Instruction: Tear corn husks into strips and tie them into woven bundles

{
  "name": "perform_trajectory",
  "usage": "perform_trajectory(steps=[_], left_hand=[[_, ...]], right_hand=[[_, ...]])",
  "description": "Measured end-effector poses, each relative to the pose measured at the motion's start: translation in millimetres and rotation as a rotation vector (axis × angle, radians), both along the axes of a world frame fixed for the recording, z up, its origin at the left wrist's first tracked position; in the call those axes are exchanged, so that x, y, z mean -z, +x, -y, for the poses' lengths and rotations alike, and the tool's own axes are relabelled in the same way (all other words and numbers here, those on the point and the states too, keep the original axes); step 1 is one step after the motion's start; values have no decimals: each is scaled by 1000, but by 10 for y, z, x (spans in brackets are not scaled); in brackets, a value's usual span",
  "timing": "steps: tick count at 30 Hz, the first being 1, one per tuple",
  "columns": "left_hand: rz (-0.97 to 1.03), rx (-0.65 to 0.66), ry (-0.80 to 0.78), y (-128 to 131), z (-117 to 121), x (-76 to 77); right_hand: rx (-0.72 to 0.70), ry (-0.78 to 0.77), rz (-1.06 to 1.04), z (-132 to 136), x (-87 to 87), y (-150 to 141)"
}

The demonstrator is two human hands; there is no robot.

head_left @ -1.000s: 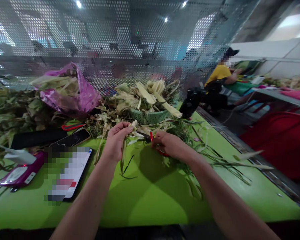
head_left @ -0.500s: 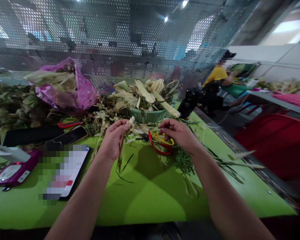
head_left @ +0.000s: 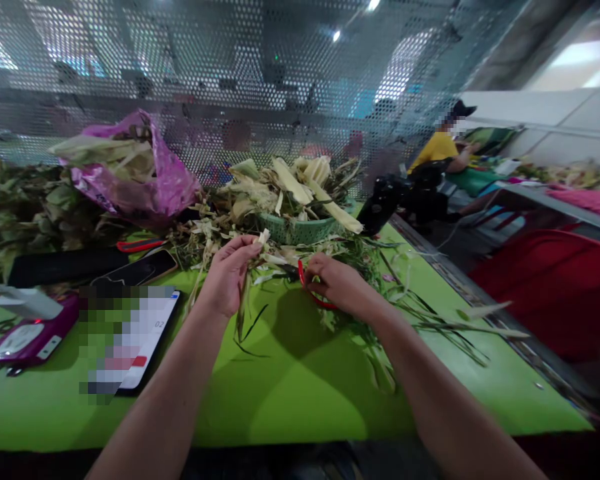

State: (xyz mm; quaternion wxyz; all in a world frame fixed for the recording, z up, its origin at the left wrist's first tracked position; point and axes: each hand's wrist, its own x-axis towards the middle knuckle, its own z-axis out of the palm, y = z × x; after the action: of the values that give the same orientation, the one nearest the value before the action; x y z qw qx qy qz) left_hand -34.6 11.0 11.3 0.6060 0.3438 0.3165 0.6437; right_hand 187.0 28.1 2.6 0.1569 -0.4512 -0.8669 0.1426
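My left hand (head_left: pixel 229 273) pinches a bundle of pale dried corn husk strips (head_left: pixel 244 307) between thumb and fingers. A whitish end pokes up above the fingertips, and thin strips hang down below. On the green table my right hand (head_left: pixel 336 283) is closed over the handles of a pair of scissors (head_left: pixel 301 272). A red handle loop shows around the fingers, while the rest of the handles is hidden under the hand. The dark blades point left toward husk scraps. Green stringy trimmings lie beneath my right wrist.
Behind the hands stands a green basket (head_left: pixel 300 231) heaped with husks. A pink plastic bag (head_left: pixel 167 180) of husks lies back left. Phones (head_left: pixel 153 340) and a purple device (head_left: pixel 55 340) occupy the left side. A person in yellow (head_left: pixel 437 150) sits back right, beyond a red chair (head_left: pixel 555 287).
My right hand has come down and slightly left onto the scissors' handles, its fingers curling in and covering the yellow loop. My left hand still holds the husk strips in nearly the same place.
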Motion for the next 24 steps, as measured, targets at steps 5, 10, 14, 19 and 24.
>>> perform_trajectory(steps=[5,10,14,19,24], left_hand=[[-2,53,-36,12,10,12],[0,146,-63,67,38,45],[-26,259,-58,108,61,56],[-49,393,36,123,108,14],[-61,451,60,138,148,-15]], right_hand=[[202,-25,-480,-10,-99,52],[284,-182,-928,57,-203,18],[195,-233,-976,114,-289,-68],[98,-229,-877,146,-399,-153],[53,-179,-823,171,-513,-241]])
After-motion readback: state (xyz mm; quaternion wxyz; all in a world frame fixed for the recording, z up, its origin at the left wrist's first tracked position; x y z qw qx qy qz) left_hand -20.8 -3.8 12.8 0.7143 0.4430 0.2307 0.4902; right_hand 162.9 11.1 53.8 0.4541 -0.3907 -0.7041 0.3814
